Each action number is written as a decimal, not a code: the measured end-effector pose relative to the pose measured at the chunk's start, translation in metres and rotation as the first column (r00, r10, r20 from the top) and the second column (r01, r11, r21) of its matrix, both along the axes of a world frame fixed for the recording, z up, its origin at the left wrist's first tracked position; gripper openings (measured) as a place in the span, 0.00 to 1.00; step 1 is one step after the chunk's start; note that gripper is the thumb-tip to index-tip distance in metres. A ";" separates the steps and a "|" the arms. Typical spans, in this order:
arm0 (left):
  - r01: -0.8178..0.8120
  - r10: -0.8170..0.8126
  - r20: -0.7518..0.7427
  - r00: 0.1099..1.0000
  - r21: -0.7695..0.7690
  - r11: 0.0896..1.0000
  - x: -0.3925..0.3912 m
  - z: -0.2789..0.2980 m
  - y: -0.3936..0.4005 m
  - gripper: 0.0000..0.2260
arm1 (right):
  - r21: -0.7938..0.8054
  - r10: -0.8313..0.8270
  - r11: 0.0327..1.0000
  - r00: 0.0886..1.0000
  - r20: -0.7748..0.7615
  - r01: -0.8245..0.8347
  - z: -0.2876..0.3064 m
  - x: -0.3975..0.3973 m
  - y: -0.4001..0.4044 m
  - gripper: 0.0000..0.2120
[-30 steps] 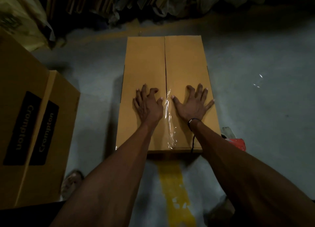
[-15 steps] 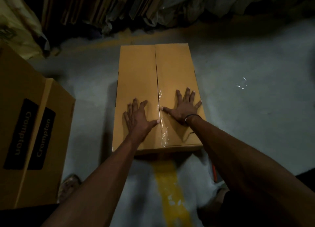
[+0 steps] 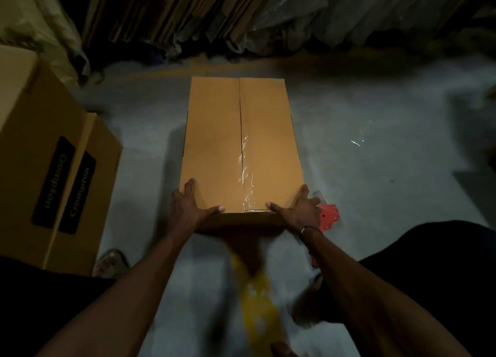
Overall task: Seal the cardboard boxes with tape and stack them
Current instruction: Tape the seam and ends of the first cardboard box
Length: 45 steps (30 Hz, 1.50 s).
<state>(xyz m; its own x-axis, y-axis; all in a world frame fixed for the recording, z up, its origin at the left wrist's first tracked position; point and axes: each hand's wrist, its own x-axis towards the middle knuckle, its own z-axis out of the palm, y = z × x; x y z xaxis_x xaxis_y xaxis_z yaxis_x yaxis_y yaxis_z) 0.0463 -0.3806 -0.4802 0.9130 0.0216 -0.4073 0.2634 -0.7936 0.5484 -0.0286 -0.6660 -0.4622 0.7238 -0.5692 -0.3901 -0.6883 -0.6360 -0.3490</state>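
Both grips clasp the box near corners; left hand, right hand

Two black labels on the left cardboard box each read "Crompton"; no other text was legible.

Tan cardboard box, glossy clear tape, red tape dispenser, yellow floor stripe.
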 end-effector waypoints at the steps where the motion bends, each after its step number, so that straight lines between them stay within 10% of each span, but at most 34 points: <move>1: 0.015 -0.015 -0.015 1.000 0.020 1.000 -0.007 0.000 0.000 0.60 | 0.030 -0.005 1.000 1.000 0.018 0.004 0.000 -0.004 0.003 0.61; 10: 0.075 -0.063 -0.119 0.991 0.095 0.993 -0.079 0.011 0.002 0.55 | 0.286 -0.240 0.942 0.950 0.200 0.178 -0.008 -0.014 -0.001 0.63; 15: 0.053 -0.047 -0.184 0.982 0.028 0.998 -0.108 0.007 -0.006 0.49 | 0.603 -0.512 0.724 0.847 0.141 0.336 -0.035 -0.035 0.062 0.66; 18: 0.052 -0.055 -0.173 0.983 -0.026 0.998 -0.118 -0.005 -0.001 0.37 | 0.618 -0.503 0.735 0.835 0.223 0.278 -0.040 -0.045 0.088 0.77; 22: -0.137 0.052 -0.283 0.958 -0.290 0.947 -0.105 -0.003 0.009 0.16 | 0.528 -0.408 0.818 0.878 0.251 0.228 -0.023 -0.031 0.073 0.67; 26: -0.244 0.246 0.000 0.969 -0.128 0.961 -0.062 0.021 0.023 0.11 | 0.469 -0.253 0.877 0.932 0.260 0.107 -0.021 -0.001 0.026 0.62; 33: -0.440 0.410 0.226 0.884 0.106 0.892 0.052 0.033 0.087 0.30 | 0.410 -0.052 0.911 0.975 0.217 -0.043 -0.008 0.071 -0.040 0.57; 38: -0.378 0.376 0.044 0.926 0.148 0.914 0.087 0.020 0.124 0.59 | 0.396 -0.022 0.913 0.959 0.281 -0.095 -0.003 0.107 -0.058 0.50; 45: -0.369 0.373 0.031 0.927 0.250 0.895 0.065 0.014 0.120 0.60 | 0.281 -0.154 0.957 0.942 0.297 0.068 -0.005 0.062 -0.038 0.39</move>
